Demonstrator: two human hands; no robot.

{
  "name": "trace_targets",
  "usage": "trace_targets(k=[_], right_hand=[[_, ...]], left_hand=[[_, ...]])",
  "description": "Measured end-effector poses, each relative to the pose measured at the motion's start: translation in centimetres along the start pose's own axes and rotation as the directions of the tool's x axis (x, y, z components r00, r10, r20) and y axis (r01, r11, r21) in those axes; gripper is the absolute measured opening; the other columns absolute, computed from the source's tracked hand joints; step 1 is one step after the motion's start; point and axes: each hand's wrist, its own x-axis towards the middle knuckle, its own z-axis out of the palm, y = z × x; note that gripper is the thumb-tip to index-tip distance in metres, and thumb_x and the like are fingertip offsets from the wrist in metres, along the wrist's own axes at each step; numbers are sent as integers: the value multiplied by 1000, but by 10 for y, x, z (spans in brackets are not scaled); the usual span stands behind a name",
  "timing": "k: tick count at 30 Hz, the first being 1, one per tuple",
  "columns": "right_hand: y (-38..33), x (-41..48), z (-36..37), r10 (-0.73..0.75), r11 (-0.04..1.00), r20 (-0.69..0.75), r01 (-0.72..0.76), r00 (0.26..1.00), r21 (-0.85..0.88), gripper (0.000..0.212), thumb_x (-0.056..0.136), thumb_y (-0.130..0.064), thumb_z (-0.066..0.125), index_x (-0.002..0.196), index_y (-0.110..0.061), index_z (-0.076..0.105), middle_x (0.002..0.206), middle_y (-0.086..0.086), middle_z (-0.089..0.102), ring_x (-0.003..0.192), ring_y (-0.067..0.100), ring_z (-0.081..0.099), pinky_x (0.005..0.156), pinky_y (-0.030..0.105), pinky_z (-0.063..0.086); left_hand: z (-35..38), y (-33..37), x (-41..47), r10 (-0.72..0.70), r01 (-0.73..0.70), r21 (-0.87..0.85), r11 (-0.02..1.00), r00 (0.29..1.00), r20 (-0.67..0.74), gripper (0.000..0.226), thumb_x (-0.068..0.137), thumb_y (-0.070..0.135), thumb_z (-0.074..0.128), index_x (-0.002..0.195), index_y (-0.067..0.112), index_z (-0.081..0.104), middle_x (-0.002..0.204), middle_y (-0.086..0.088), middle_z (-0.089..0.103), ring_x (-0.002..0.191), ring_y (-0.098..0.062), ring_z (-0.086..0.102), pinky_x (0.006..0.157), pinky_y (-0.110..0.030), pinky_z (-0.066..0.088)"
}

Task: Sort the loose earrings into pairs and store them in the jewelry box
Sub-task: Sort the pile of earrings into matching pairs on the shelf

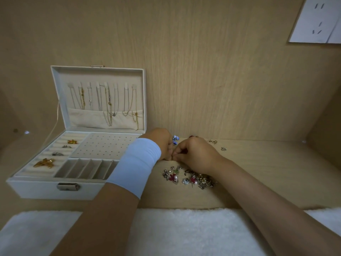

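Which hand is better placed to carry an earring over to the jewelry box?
Probably the left hand: it sits right beside the jewelry box, while the right hand is farther off, by the earring pile.

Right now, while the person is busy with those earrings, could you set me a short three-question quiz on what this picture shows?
1. True or false: the jewelry box is closed.
2. Pick one: where does the pile of loose earrings lie? A, in the box's compartments; B, on the wooden surface, right of the box; C, on the white cloth.
3. Fill in: the necklaces hang inside the box's ____.

Key: 1 false; 2 B; 3 lid.
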Motion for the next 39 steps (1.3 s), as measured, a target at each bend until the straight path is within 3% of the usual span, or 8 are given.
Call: trace_targets(k=[4, 9, 15, 18, 25, 30, 35, 39], right_hand=[[4, -6, -18, 3, 999, -2, -3, 1000, 43, 8, 88, -24, 72, 82, -24, 77, 79, -17, 69, 73, -5, 62, 73, 24, 51], [5, -13, -31, -41, 997, 249, 22, 968, 78, 14, 85, -15, 77, 94, -26, 79, 75, -17, 72, 69, -9, 63, 64, 5, 43], [3, -12, -25, -67, 993, 271, 38, 960, 110, 19, 87, -17, 76, 102, -28, 79, 73, -18, 69, 64, -6, 60, 63, 12, 47], [1, -12, -24, -67, 992, 257, 36, 964, 121, 16, 85, -18, 78, 98, -26, 80, 67, -21, 69, 64, -9, 61, 62, 6, 42], [2, -12, -30, -49, 998, 277, 35, 960, 53, 8, 83, -21, 80, 90, -24, 80, 76, -15, 73, 67, -9, 62, 65, 8, 45], [7, -10, -34, -25, 1000, 305, 24, 952, 7, 7, 81, -26, 81, 87, -27, 79, 79, -10, 75, 79, 13, 71, 77, 29, 58], [4, -11, -33, -41, 999, 203, 39, 978, 18, 6, 87, -26, 72, 84, -27, 77, 83, -12, 74, 78, -1, 66, 74, 19, 53], [-1, -10, -30, -59, 998, 144, 55, 988, 27, 9, 90, -28, 68, 83, -29, 75, 84, -12, 72, 74, -2, 64, 70, 19, 48]], left_hand=[[-8, -2, -6, 17, -16, -11, 1000, 1000, 14, 13, 81, 20, 77, 94, 20, 76, 93, 7, 71, 93, -17, 67, 87, -29, 53], [-20, -2, -16, 85, -82, -60, 995, 995, 51, 12, 78, 21, 78, 85, 30, 75, 78, 19, 61, 91, -11, 65, 89, -30, 53], [-15, 1, -20, 90, -96, 28, 995, 980, 176, 19, 78, 27, 80, 97, 29, 78, 94, 11, 71, 95, -11, 66, 90, -28, 53], [-13, 0, -19, 82, -87, 23, 996, 980, 179, 13, 78, 27, 80, 91, 28, 79, 78, 11, 70, 88, -13, 71, 87, -28, 56], [-12, 0, -18, 86, -91, 14, 996, 975, 203, 13, 80, 26, 77, 93, 30, 77, 80, 19, 67, 92, -9, 68, 89, -26, 54], [-9, 4, -18, 123, -119, -30, 992, 970, 210, 16, 77, 32, 81, 93, 29, 78, 79, 21, 65, 85, -3, 62, 86, -23, 51], [-10, 1, -17, 105, -94, -66, 993, 975, 194, 9, 77, 29, 81, 84, 24, 78, 71, 5, 72, 73, -10, 67, 79, -25, 54], [-21, -6, -18, 86, -75, -116, 990, 991, 98, 3, 76, 25, 80, 76, 26, 77, 57, 16, 67, 71, -7, 66, 80, -27, 55]])
